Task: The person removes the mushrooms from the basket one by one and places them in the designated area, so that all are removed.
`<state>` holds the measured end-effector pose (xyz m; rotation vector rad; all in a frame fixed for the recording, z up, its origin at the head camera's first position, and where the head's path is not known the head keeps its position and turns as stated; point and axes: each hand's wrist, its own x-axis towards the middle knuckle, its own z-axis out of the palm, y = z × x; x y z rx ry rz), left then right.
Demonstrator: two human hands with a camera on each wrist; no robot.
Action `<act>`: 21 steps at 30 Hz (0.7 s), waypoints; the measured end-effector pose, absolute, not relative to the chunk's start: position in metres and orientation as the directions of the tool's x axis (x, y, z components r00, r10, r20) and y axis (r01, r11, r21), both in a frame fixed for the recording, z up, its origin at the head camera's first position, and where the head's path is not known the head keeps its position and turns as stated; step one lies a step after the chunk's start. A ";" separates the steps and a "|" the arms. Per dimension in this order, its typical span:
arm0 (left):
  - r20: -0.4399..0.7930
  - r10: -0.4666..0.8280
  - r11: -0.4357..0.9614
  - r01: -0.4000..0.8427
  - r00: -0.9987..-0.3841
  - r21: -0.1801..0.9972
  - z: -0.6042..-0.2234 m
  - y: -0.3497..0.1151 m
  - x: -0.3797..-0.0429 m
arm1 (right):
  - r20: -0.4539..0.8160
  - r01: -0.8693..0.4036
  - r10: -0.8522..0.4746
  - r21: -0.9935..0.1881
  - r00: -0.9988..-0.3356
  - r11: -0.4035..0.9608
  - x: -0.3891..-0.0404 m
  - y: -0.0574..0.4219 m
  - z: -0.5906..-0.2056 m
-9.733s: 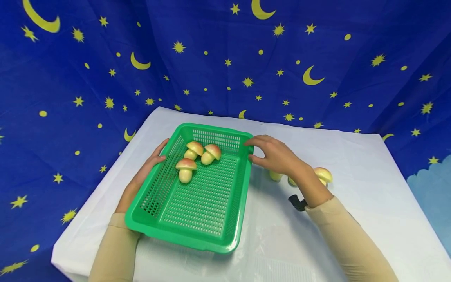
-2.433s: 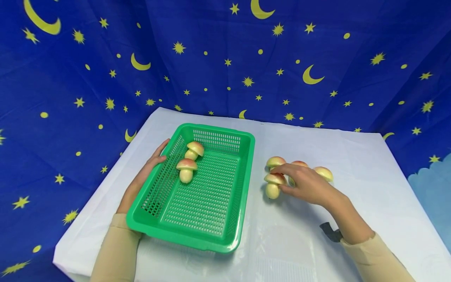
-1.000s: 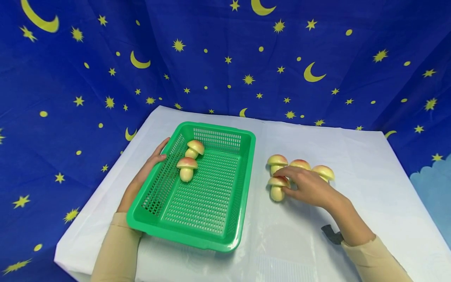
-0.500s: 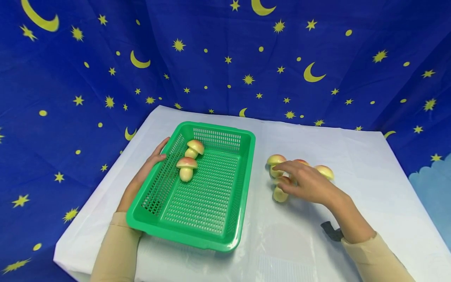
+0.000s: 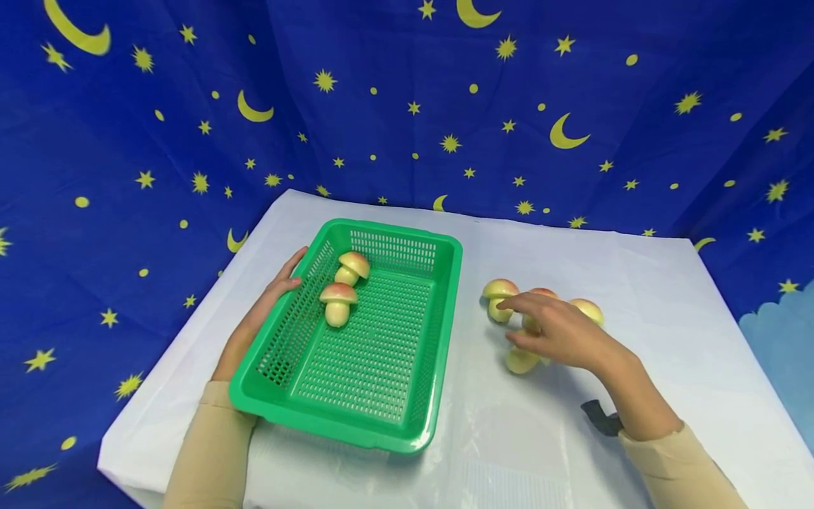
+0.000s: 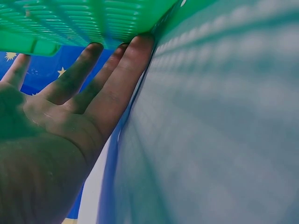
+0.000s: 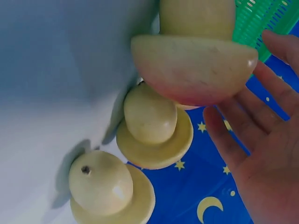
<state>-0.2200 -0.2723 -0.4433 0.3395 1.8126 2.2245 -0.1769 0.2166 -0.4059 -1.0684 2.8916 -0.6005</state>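
My left hand (image 5: 266, 300) rests against the left outer side of the green plastic basket (image 5: 343, 433). In the left wrist view its fingers (image 6: 119, 81) lie straight against the perforated wall. Two toy mushrooms, one in front (image 5: 337, 304) and one behind (image 5: 352, 267), lie at the basket's left side. My right hand (image 5: 556, 329) is over the toy mushrooms on the table, its straight fingers at the cap of the nearest toy mushroom (image 7: 191, 67), whose stem points toward me. Three more toy mushrooms, the leftmost (image 5: 500, 297) among them, lie behind it, partly hidden by the hand.
A white sheet (image 5: 509, 431) covers the table. Behind it hangs a blue cloth (image 5: 381, 56) with yellow moons and stars. A dark strap (image 5: 600, 418) sits at my right wrist.
A third mushroom has left the basket since the earliest frame, and my right hand has moved from the basket's rim to the table. Lately the nearest mushroom has shifted right and turned under that hand.
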 end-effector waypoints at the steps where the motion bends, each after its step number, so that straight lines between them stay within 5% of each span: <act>1: 0.014 0.335 -0.199 -0.056 -0.942 0.978 -0.442 -0.272 -0.219 | 0.126 -0.624 -0.624 -0.346 -0.771 0.701 -0.176 0.217 -0.405; 13: 0.008 0.339 -0.153 -0.047 -0.941 0.987 -0.443 -0.274 -0.221 | 0.032 -0.575 -0.585 -0.235 -0.810 0.783 -0.159 0.227 -0.400; 21: 0.224 0.449 -0.370 0.049 -0.865 0.928 -0.540 -0.325 -0.295 | 0.032 -0.600 -0.608 -0.217 -0.793 0.770 -0.156 0.227 -0.403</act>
